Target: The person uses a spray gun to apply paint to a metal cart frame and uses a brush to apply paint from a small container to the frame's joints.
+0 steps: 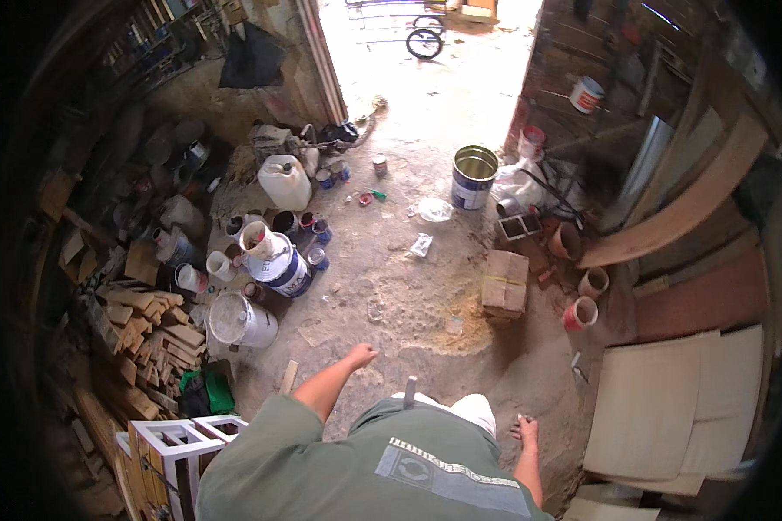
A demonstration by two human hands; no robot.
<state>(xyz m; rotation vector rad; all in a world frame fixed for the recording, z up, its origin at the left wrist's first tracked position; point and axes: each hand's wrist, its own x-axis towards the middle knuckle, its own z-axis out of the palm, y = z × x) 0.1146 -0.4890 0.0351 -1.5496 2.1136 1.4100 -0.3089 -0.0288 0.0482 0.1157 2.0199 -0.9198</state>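
My left hand (361,354) hangs ahead of my body over the dusty floor, its fingers curled into a loose fist. Nothing shows in it. Lower on the right, beside my white trousers (474,412), is my right hand (525,430). Its fingers are bent but slightly apart, and I see nothing held there. Neither hand touches an object. A narrow grey strip (410,392) sticks up at the front of my waist; its kind is unclear. Nearest my left hand lies a small wood offcut (289,377) on the floor.
Paint buckets (284,269), a lidded white bucket (242,319) and a wood scrap heap (152,343) stand left. A cardboard box (505,284), an open metal drum (474,178) and flat boards (643,404) lie right. White-framed woodwork (178,430) is at lower left. A bright doorway (443,87) opens ahead.
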